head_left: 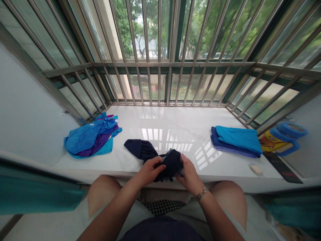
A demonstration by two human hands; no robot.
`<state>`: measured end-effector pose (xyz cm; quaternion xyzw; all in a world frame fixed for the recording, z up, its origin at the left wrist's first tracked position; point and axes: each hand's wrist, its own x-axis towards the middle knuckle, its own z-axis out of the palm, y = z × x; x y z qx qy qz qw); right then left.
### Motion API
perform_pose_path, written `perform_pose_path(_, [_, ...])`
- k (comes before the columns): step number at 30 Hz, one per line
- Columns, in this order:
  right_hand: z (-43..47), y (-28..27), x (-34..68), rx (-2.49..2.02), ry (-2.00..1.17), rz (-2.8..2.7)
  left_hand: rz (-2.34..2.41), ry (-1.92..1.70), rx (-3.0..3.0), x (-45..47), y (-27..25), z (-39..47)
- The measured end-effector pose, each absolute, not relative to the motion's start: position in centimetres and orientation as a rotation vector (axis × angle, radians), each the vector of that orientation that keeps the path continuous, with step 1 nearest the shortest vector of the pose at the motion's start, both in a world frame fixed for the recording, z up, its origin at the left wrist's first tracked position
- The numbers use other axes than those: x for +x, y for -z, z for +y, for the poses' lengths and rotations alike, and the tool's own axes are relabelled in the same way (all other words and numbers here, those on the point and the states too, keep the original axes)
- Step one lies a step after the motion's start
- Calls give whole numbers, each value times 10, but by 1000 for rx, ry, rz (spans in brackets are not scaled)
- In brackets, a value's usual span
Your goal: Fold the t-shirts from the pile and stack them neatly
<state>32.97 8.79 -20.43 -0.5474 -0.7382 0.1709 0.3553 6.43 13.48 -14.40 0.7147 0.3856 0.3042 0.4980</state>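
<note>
Navy cloth (172,164), perhaps a garment, bunched at the near edge of the windowsill (170,117), looked soft and light, best gripped by its edges; left hand (150,170) and right hand (190,174) pinched it between their fingers.

From the garment (172,164) at the windowsill's (160,115) near edge, the clothes heap (86,137) lies at ten o'clock, window bars (165,64) at twelve, the fabric stack (237,139) at two, jug (273,140) and phone (283,168) at three.

Steel bars (160,64) line a bay window (179,36) facing trees (125,43); daylight reflects off the glossy white surface (175,117) between pale walls (25,110); teal curtains (37,195) flank the foreground.
</note>
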Motion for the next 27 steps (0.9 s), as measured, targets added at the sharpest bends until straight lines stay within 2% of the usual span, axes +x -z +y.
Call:
perform_pose_path(4, [87,180,327,-1253,-668,-1969,914,-968,1333,43,131,125])
perform_pose_path(8, [65,132,320,-1196,-873,-1727,809,-1107,1096,21,107,112])
perform_pose_path(13, [33,63,313,-1202,-941,-1704,562,-605,1228,7,80,94])
perform_pose_path(18, [25,18,310,-1243,-973,-1795,671,-407,1510,24,86,84])
perform_pose_path(24, [18,-12,333,-1416,-937,-1857,778,-954,1781,15,69,85])
perform_pose_path(27, [4,-19,354,-1428,-999,-2037,818,-1108,1920,-12,48,83])
